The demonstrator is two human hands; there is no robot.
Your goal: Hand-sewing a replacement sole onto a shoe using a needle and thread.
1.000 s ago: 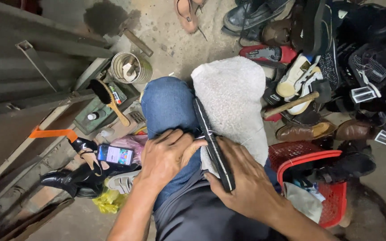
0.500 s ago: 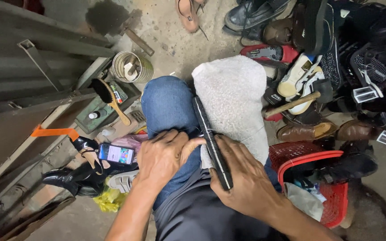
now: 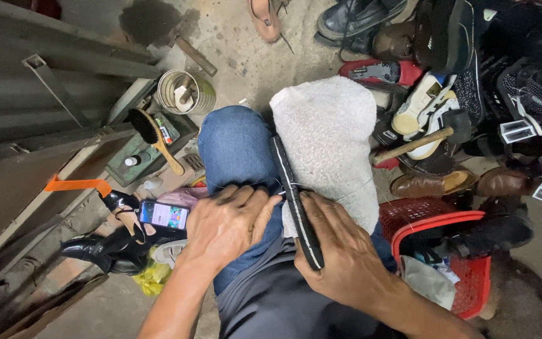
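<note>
So the thing being worked on is a black shoe sole [image 3: 296,201], wedged edge-up between the person's knees, with a white stitched line along its edge. Its long axis runs roughly 12-to-6 in the head view, top end tilted a touch toward 11, bottom end coming toward the body.

The right hand [image 3: 340,257] has it: fingers wrapped around the lower end from the 3 o'clock side, grip closed tight on the sole. The left hand [image 3: 230,226] lies flat-ish on the jeans-covered left knee [image 3: 236,147] at about 9 o'clock from the sole, fingers curled and just beside it. I can't tell if the left grip is pinching anything. There's a thin thread [image 3: 255,183] running across near its fingertips toward the sole, but whether it's held is too fine to make out.

A grey-white cloth [image 3: 330,135] is draped over the right knee, touching the sole on its 3 o'clock side.

Hidden stuff: the rest of the shoe, if there is one, is buried between cloth and leg, and the right palm covers the sole's lower tip. No needle or awl is visible.

Around: a red basket [image 3: 446,216] at 4 o'clock, a lit phone [image 3: 164,215] at 9 o'clock.
</note>
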